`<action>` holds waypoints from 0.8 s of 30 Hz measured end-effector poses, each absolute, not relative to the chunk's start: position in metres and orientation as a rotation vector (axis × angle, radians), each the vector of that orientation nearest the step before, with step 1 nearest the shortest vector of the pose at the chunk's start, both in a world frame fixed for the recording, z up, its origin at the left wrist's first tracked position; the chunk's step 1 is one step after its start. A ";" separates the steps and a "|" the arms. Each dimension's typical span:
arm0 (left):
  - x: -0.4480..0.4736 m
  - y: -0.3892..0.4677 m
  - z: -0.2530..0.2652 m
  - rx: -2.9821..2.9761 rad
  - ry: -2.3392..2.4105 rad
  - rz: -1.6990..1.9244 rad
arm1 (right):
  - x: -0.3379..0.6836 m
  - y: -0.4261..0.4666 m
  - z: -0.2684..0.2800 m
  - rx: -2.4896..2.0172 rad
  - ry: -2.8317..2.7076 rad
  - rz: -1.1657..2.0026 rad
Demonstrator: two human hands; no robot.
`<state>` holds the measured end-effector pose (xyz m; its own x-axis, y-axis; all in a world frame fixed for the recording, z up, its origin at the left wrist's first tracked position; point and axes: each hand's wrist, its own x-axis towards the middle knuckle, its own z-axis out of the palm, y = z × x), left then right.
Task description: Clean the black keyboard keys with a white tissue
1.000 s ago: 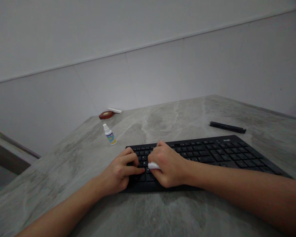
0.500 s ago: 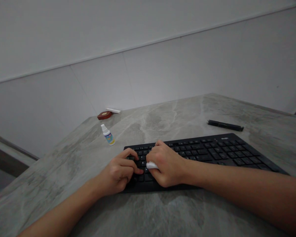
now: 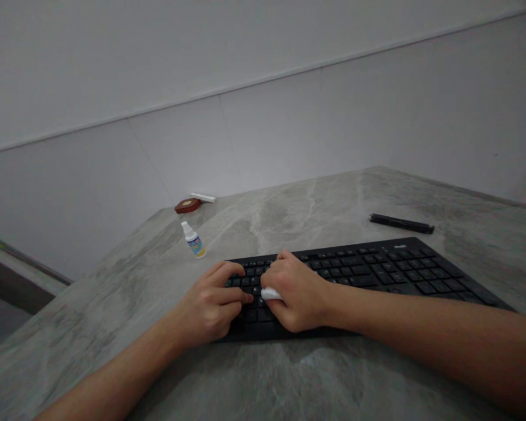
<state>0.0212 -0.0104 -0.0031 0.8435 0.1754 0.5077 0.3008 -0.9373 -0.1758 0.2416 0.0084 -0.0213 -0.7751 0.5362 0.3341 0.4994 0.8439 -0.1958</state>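
A black keyboard (image 3: 359, 260) lies at a slant on the grey marbled table. Over its left end is my left hand (image 3: 217, 304), fingers bent onto the keys and the palm side against the edge, gripping it. My right hand (image 3: 293, 292) is closed in a fist on the keys just beside it. A small wad of white cloth or tissue (image 3: 270, 293) pokes out of that fist; most of it is hidden by the fingers. Behind the left hand stands a small white spray bottle (image 3: 194, 241) with a blue and yellow label.
At the far left of the table (image 3: 263, 216), a reddish-brown case (image 3: 187, 206) lies beside a thin white strip (image 3: 203, 197). A black pen-like object (image 3: 401, 223) rests behind the keyboard on the right. A pale wall (image 3: 280, 134) rises along the back edge.
My left hand has shifted slightly and its fingers have changed their bend on the keys. The right hand keeps the white wad in nearly the same spot.
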 end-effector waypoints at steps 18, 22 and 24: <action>0.021 -0.012 -0.014 -3.130 -0.401 -1.083 | 0.241 0.008 -0.018 -0.777 -2.641 0.174; 0.018 -0.017 -0.017 -3.040 -0.611 -1.238 | 0.242 0.009 -0.019 -0.780 -2.650 0.168; 0.017 -0.019 -0.017 -3.031 -0.663 -1.210 | 0.242 0.009 -0.019 -0.775 -2.655 0.165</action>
<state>0.0175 -0.0187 -0.0169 0.6597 0.4271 0.6184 0.2909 -0.9038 0.3138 0.2418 0.0087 -0.0190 -0.7807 0.5396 0.3151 0.4966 0.8419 -0.2114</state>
